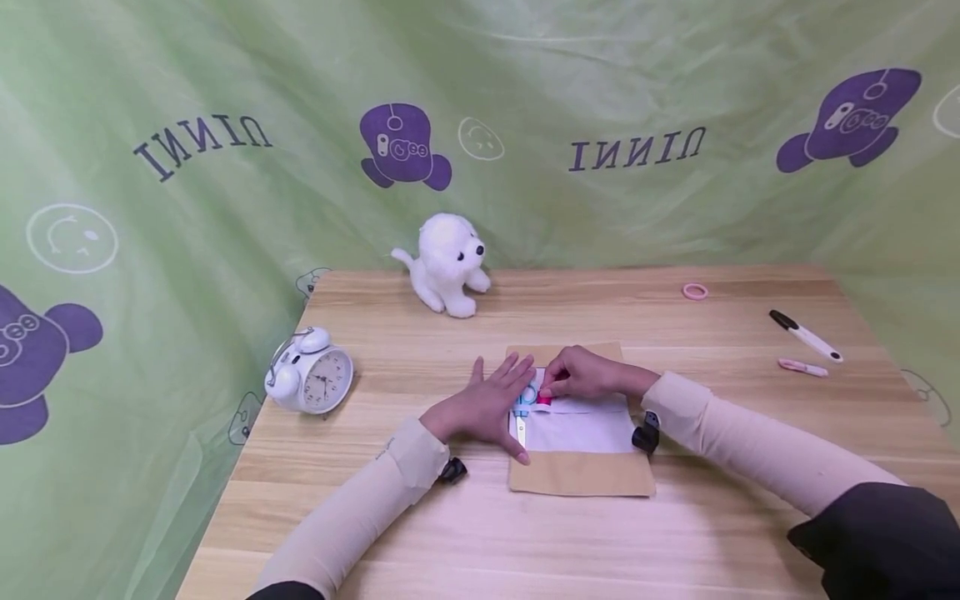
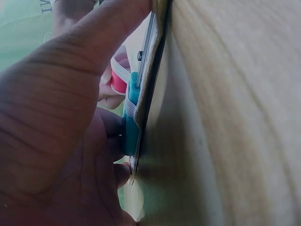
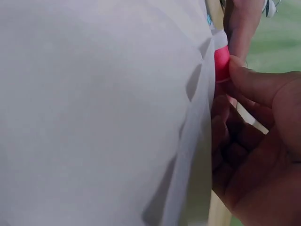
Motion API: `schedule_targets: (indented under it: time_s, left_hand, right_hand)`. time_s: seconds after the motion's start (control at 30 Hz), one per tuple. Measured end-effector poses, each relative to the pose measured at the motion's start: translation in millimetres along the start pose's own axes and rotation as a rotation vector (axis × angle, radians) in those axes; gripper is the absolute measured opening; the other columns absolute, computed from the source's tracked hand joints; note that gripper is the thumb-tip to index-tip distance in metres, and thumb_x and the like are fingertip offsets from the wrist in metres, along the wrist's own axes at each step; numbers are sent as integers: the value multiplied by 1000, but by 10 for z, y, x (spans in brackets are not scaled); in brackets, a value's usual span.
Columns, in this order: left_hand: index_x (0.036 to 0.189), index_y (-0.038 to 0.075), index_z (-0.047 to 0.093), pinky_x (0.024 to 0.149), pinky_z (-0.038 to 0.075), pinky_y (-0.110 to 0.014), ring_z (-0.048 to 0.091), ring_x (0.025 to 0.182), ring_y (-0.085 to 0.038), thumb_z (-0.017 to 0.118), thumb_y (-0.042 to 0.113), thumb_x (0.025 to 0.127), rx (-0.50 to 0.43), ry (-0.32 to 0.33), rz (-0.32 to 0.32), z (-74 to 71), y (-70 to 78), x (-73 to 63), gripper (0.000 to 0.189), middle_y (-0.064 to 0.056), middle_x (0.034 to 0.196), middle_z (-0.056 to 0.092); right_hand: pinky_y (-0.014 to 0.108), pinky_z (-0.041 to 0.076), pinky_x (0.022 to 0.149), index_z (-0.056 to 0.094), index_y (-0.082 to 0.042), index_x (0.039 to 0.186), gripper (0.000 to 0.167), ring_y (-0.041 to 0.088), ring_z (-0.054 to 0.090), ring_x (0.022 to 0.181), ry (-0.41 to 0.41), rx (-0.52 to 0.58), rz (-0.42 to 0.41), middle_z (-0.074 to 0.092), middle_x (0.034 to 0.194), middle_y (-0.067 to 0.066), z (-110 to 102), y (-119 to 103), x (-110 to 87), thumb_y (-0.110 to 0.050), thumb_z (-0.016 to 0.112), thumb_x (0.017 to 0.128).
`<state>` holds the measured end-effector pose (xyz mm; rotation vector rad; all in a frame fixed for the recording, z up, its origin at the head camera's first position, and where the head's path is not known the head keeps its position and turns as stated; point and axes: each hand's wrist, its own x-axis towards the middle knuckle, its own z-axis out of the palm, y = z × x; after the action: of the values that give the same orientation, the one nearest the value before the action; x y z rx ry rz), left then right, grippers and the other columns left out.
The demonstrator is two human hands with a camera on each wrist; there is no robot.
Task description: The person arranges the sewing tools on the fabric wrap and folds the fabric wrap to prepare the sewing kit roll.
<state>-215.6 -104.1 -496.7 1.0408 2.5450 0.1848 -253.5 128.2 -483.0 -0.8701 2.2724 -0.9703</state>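
A tan fabric pouch (image 1: 581,475) lies unfolded on the table, its white lining (image 1: 581,435) facing up with a white elastic band (image 2: 121,69) across it. Small scissors (image 1: 521,431) with teal-blue handles (image 2: 130,136) sit under the band at the left edge. My left hand (image 1: 487,408) rests with spread fingers over that edge, the thumb on the pouch's lower left. Beside the scissors, my right hand (image 1: 588,372) pinches a small red thread spool (image 3: 222,64) between thumb and fingers. The band passes over part of the spool; the hand hides some of it.
A white alarm clock (image 1: 318,379) stands at the left, and a white plush dog (image 1: 450,267) sits at the back. Toward the right lie a pink ring (image 1: 695,292), a black-and-white pen (image 1: 810,337) and a small pink item (image 1: 802,367). A green curtain (image 1: 525,217) hangs behind the table.
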Motion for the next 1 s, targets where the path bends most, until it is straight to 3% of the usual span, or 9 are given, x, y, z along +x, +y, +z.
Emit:
schedule_targets:
  time_s: [0.27,0.47,0.73,0.83,0.9,1.0]
  left_hand:
    - [162,15,1,118,-1,-74,-13,159,-23,71,85,61,6,7,2,41,-37,18,142,2,171,-11]
    - [162,13,2,118,0,-74,-12,159,-24,72,84,61,15,11,4,33,-29,13,142,1,171,-10]
    - [162,11,4,118,1,-75,-10,159,-25,73,82,62,17,18,3,8,-7,-16,141,-1,171,-7]
    - [162,11,4,117,2,-75,-9,159,-25,73,82,63,18,25,9,7,-9,-18,140,-2,172,-6]
    - [162,11,4,117,3,-75,-9,159,-25,73,82,63,20,28,13,7,-13,-17,140,-2,172,-5]
    - [162,11,4,117,3,-75,-10,159,-25,73,82,63,18,25,15,10,-17,-10,140,-2,172,-6]
  right_hand:
    - [17,44,63,78,-7,89,12,4,54,67,-39,18,-15,72,77,2,-14,-21,-17,-15,70,94]
    - [18,44,69,79,-10,89,12,3,55,72,75,-11,-12,73,81,-1,83,-8,-74,-15,70,94]
    - [20,36,58,71,-13,69,23,5,46,58,220,-103,113,52,57,-10,228,-113,-97,-20,73,91]
    - [21,35,55,71,-13,67,25,6,46,56,251,-140,134,53,54,-10,259,-163,-97,-21,73,91]
    - [21,35,55,73,-14,68,24,5,46,56,256,-133,136,56,54,-9,264,-188,-102,-21,73,91]
    - [20,38,57,75,-15,71,18,4,49,60,261,-111,73,62,60,-8,260,-157,-107,-17,74,90]
